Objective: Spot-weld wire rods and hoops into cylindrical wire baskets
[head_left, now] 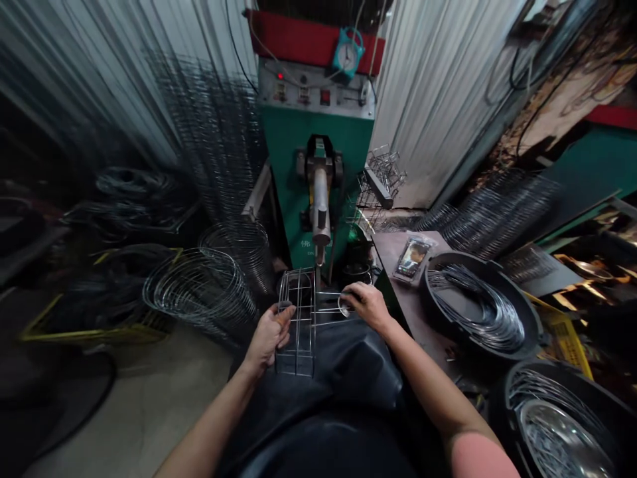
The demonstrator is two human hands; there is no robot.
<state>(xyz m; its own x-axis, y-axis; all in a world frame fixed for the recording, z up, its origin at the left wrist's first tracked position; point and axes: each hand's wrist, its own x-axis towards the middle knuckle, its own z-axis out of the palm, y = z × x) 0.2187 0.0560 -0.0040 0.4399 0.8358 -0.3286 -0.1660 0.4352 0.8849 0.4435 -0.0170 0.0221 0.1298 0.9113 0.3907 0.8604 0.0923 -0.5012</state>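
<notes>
My left hand [267, 335] grips the left side of a small wire basket frame [298, 318] that rests on my dark apron. My right hand [365, 304] is closed on a small wire ring [344, 304] held against the frame's right side. The frame sits just below the electrode tip of a green welding machine [318, 199] straight ahead.
Stacks of wire rings [204, 289] and wire coils stand at the left. On the right a table holds a phone [412, 257] and a black tub of wire rings [478, 309]; another tub [562, 425] sits nearer. Finished wire baskets [381, 176] lie beside the machine.
</notes>
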